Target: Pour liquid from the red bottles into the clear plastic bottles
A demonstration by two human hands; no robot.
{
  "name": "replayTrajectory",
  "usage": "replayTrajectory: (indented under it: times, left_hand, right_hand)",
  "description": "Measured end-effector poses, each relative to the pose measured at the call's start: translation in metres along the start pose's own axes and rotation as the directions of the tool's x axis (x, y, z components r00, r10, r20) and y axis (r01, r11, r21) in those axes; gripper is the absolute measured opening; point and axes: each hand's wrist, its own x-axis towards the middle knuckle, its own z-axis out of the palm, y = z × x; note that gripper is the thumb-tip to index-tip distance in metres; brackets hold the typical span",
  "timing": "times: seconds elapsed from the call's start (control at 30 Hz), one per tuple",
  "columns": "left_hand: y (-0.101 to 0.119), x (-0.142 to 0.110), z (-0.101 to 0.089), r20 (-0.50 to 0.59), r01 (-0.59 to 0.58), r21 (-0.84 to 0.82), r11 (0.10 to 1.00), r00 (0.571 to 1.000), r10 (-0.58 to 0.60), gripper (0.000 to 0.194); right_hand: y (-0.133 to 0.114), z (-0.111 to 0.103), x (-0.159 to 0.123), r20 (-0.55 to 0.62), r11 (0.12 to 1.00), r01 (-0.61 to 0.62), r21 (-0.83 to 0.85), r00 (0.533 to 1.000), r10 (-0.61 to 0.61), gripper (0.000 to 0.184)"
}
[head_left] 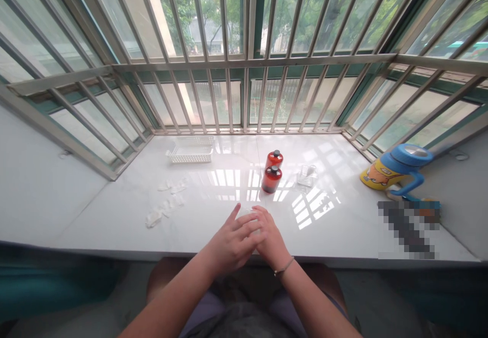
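My left hand (238, 239) and my right hand (271, 236) meet just above the front edge of the white sill. The left fingers are bent over the right ones, with the left thumb sticking up. A small clear or whitish thing (248, 213) shows in part between the hands; the fingers hide most of it. Beyond them stand two amber bottles with black tops, a front one (272, 181) overlapping a back one (274, 159). To their right sits a clear square dish (307, 176). Several crumpled white pieces (163, 211) lie at the left.
A white perforated basket (190, 156) rests at the back left. On the right stands a blue and yellow cartoon jug (392, 167) with a handle, near a blurred-out dark object (409, 228). Metal window bars (244, 63) enclose the sill on three sides.
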Motion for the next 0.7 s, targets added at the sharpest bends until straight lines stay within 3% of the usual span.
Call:
replayTrajectory:
  times: [0.07,0.17,0.27,0.33,0.47,0.57,0.7]
  left_hand:
    - [0.000,-0.009,0.007,-0.063,0.171,-0.094,0.981,0.982,-0.178,0.046]
    - [-0.011,-0.023,0.021,-0.080,0.434,-0.272,0.859,0.879,-0.469,0.074]
    - [-0.026,-0.031,0.034,0.073,0.618,-0.427,0.660,0.751,-0.656,0.097]
    - [-0.033,-0.030,0.041,0.177,0.671,-0.484,0.561,0.703,-0.689,0.099]
    - [-0.040,-0.022,0.048,0.229,0.671,-0.549,0.498,0.694,-0.683,0.080]
    - [-0.041,-0.019,0.051,0.200,0.660,-0.559,0.503,0.696,-0.690,0.071]
    - [-0.041,-0.020,0.054,0.179,0.667,-0.547,0.506,0.684,-0.707,0.072]
  right_hand:
    - [-0.002,-0.005,0.002,0.015,0.998,-0.024,0.065,1.000,0.023,0.049]
    - [-0.008,-0.016,0.006,0.031,0.984,-0.080,0.158,0.997,0.076,0.062]
    - [-0.015,-0.026,0.009,0.085,0.962,-0.146,0.233,0.988,0.129,0.076]
    - [-0.019,-0.029,0.008,0.106,0.933,-0.179,0.313,0.982,0.153,0.080]
    - [-0.022,-0.028,0.003,0.120,0.850,-0.231,0.473,0.973,0.197,0.087]
    - [-0.021,-0.028,-0.001,0.127,0.829,-0.280,0.485,0.960,0.250,0.088]
    - [-0.019,-0.031,-0.003,0.083,0.843,-0.289,0.453,0.956,0.282,0.082]
